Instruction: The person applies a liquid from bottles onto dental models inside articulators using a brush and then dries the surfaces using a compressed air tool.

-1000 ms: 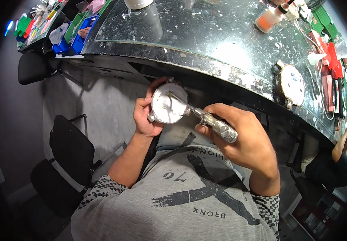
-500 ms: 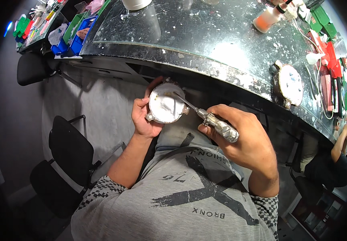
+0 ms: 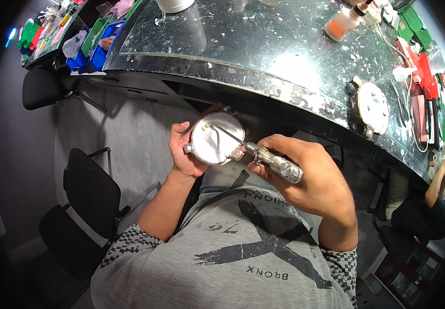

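Below the bench edge, my left hand (image 3: pixel 183 152) grips a round metal flask half with lugs around its rim, filled with white plaster (image 3: pixel 209 145). Several small yellowish pieces that look like teeth (image 3: pixel 206 126) sit in the plaster near its far side. In my right hand (image 3: pixel 310 175) is a metal hand tool (image 3: pixel 279 164) with a thick, worn handle and a long thin shaft. The shaft crosses the flask's right rim, its tip over the plaster close to the yellowish pieces; whether it touches cannot be made out.
A second plaster-filled flask half (image 3: pixel 372 109) lies on the black, plaster-spotted bench (image 3: pixel 232 46). Farther off stand a bottle with orange liquid (image 3: pixel 338 28) and a white container (image 3: pixel 174 5). Black chairs (image 3: pixel 88 180) are at left; another person (image 3: pixel 428 206) sits at right.
The flask half has shifted slightly right and nearer me, and is tilted differently. The tool's tip has moved left across the plaster, with my right hand slightly left too.
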`<state>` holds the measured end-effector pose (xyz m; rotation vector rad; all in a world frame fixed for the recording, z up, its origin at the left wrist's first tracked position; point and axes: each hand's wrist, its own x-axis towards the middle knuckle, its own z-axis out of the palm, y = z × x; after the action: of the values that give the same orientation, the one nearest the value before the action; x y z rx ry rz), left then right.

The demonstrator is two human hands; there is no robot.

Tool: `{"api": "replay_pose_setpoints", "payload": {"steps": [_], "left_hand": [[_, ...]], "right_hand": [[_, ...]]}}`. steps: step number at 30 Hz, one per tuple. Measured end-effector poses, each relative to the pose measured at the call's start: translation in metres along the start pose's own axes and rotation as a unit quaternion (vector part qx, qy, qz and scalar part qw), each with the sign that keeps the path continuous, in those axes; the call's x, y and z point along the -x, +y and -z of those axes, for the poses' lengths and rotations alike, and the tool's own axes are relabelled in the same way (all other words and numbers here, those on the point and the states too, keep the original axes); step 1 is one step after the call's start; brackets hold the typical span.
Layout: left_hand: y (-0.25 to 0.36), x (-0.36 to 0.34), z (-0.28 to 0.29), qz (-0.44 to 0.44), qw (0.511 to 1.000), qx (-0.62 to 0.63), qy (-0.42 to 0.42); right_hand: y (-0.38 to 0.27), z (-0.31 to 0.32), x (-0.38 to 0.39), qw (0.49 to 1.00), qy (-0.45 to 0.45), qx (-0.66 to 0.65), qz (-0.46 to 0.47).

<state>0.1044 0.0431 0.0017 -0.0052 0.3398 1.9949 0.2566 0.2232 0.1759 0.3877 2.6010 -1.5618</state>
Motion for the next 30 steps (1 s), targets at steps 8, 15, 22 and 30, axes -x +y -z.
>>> {"api": "replay_pose_setpoints", "payload": {"steps": [8, 15, 22, 30], "left_hand": [[-0.0016, -0.0009, 0.0006, 0.051, 0.998, 0.02, -0.017], [0.002, -0.0002, 0.0025, 0.042, 0.998, 0.028, -0.026], [0.0043, -0.001, -0.0001, 0.012, 0.999, 0.005, -0.053], [0.0029, -0.0036, 0.0064, -0.015, 0.998, -0.061, -0.008]], "right_hand": [[0.0006, -0.0028, 0.0013, 1.0, -0.004, -0.002, 0.003], [-0.0021, -0.0015, 0.0015, 1.0, -0.002, -0.009, 0.008], [-0.0051, 0.0012, 0.0026, 0.999, -0.031, -0.005, 0.006], [-0.0007, -0.0009, 0.0063, 0.998, -0.04, -0.005, 0.049]]}}
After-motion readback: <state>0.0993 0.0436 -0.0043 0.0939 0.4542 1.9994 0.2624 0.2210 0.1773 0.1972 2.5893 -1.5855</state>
